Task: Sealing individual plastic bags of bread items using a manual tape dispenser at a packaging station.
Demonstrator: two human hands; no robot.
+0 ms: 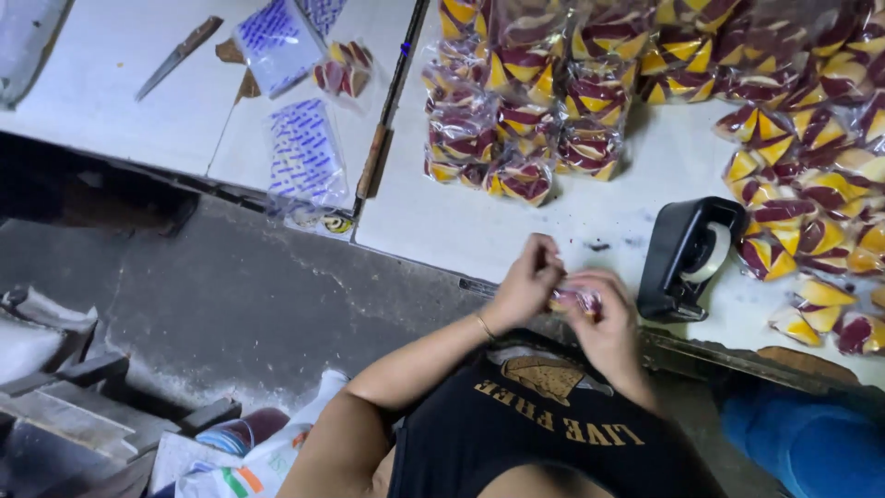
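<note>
- Held between both hands at the near edge of the white table (572, 231): a small clear packet (579, 298) of maroon and yellow pieces.
- Left hand (530, 281) pinching the packet's left end, fingers curled tight; right hand (604, 323) gripping its right end from below.
- Long axis of the packet running left to right, from one hand to the other.
- Just beside the right hand, on the far right: a black tape dispenser (690, 258), nearer that hand than the left.
- Farther back on the table: heaps of filled packets (525, 120).
</note>
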